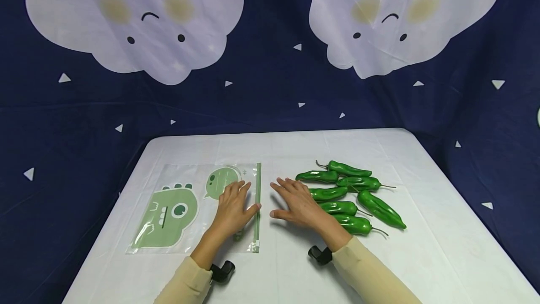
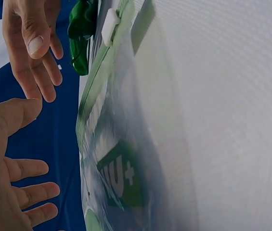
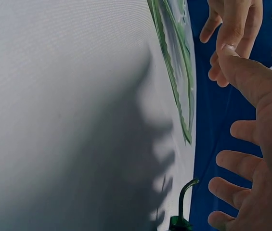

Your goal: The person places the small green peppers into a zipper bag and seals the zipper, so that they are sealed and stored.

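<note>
A clear slider zip bag [image 1: 198,229] printed with a green cartoon dinosaur lies flat on the left of the table, its green zip edge [image 1: 258,191] to the right. Over the bag's right part, my left hand [image 1: 234,206] has its fingers spread and holds nothing. My right hand [image 1: 298,203] is likewise spread and bare, between the bag and several glossy green peppers [image 1: 381,208]. It covers the left ends of some peppers in the head view. A white slider [image 2: 110,26] shows on the zip in the left wrist view, and a pepper stem [image 3: 184,197] in the right wrist view.
A white cloth covers the table [image 1: 291,271], which has rounded far corners. Behind it hangs a dark blue curtain [image 1: 270,83] with cloud faces and small white triangles. Black wrist cameras [image 1: 223,272] sit at both cuffs.
</note>
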Tool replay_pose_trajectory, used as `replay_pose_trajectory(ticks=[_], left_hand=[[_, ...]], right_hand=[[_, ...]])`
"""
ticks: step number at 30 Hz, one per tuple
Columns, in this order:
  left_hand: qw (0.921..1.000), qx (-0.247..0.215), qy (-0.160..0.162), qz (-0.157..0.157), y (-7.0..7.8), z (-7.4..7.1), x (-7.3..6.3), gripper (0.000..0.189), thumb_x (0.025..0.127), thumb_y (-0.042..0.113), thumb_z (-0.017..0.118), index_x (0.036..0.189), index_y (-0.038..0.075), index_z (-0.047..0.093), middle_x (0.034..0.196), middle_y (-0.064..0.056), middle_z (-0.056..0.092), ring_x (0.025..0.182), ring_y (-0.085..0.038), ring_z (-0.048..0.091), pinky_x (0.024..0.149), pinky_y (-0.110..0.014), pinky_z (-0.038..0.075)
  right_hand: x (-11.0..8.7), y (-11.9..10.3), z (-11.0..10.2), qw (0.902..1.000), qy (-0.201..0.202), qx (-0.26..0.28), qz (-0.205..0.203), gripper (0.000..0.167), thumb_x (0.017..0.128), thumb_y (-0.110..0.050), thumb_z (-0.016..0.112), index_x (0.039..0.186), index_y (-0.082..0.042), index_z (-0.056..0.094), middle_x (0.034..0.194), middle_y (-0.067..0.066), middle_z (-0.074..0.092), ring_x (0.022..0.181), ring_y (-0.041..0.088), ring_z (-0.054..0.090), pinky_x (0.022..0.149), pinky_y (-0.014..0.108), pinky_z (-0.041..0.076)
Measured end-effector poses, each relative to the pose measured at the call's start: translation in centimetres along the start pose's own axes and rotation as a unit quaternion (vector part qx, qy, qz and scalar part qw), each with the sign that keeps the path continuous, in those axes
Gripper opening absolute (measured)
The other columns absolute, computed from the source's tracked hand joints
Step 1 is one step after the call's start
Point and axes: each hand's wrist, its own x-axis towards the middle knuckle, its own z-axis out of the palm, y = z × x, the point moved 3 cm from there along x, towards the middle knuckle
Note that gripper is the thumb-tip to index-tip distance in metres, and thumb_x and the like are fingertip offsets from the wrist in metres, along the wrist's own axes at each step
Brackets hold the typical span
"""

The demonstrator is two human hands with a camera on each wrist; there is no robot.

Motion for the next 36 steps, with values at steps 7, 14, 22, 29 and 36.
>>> replay_pose_trajectory(ticks=[7, 14, 22, 29, 36], left_hand=[[1.0, 0.0, 0.005, 0.007, 0.2, 0.0, 0.0, 0.064, 0.086, 0.038, 0.065, 0.135, 0.002, 0.046, 0.14, -0.02, 0.044, 0.132, -0.039, 0.034, 0.106, -0.058, 0.034], [0.9999, -0.003, 0.009, 0.006, 0.1, 0.2, 0.1, 0.065, 0.085, 0.038, 0.066, 0.135, 0.001, 0.047, 0.139, -0.02, 0.044, 0.132, -0.039, 0.033, 0.106, -0.058, 0.033], [1.0, 0.004, 0.003, 0.001, -0.2, 0.6, 0.3, 0.063, 0.085, 0.037, 0.066, 0.134, 0.002, 0.048, 0.139, -0.019, 0.044, 0.132, -0.037, 0.033, 0.105, -0.058, 0.034], [1.0, 0.008, 0.004, 0.002, -0.3, 0.9, 0.7, 0.064, 0.083, 0.037, 0.068, 0.132, 0.0, 0.05, 0.137, -0.021, 0.046, 0.131, -0.038, 0.034, 0.105, -0.058, 0.034], [0.9998, 0.015, 0.01, 0.002, -0.3, 1.3, 0.9, 0.064, 0.082, 0.038, 0.069, 0.13, 0.0, 0.052, 0.133, -0.019, 0.048, 0.129, -0.037, 0.036, 0.102, -0.055, 0.036]], right_hand=[[0.2, 0.0, 0.2, 1.0, -0.003, 0.003, 0.002, 0.078, 0.082, -0.054, 0.064, 0.146, -0.019, 0.036, 0.152, 0.009, 0.035, 0.139, 0.035, 0.032, 0.117, 0.055, 0.025], [0.3, 0.0, 0.4, 0.9998, -0.012, 0.009, 0.01, 0.08, 0.081, -0.055, 0.065, 0.146, -0.019, 0.035, 0.152, 0.009, 0.035, 0.139, 0.035, 0.032, 0.116, 0.055, 0.026], [0.4, -0.3, 0.7, 0.9995, -0.023, 0.017, 0.012, 0.079, 0.081, -0.054, 0.065, 0.146, -0.019, 0.035, 0.152, 0.008, 0.035, 0.139, 0.034, 0.032, 0.115, 0.054, 0.028], [0.5, -0.6, 0.8, 0.9995, -0.024, 0.019, 0.008, 0.079, 0.081, -0.054, 0.066, 0.146, -0.018, 0.036, 0.151, 0.009, 0.036, 0.138, 0.035, 0.033, 0.113, 0.055, 0.031], [0.6, -0.8, 1.0, 0.9995, -0.027, 0.015, 0.007, 0.079, 0.081, -0.053, 0.066, 0.145, -0.017, 0.037, 0.15, 0.01, 0.037, 0.137, 0.036, 0.034, 0.111, 0.055, 0.033]])
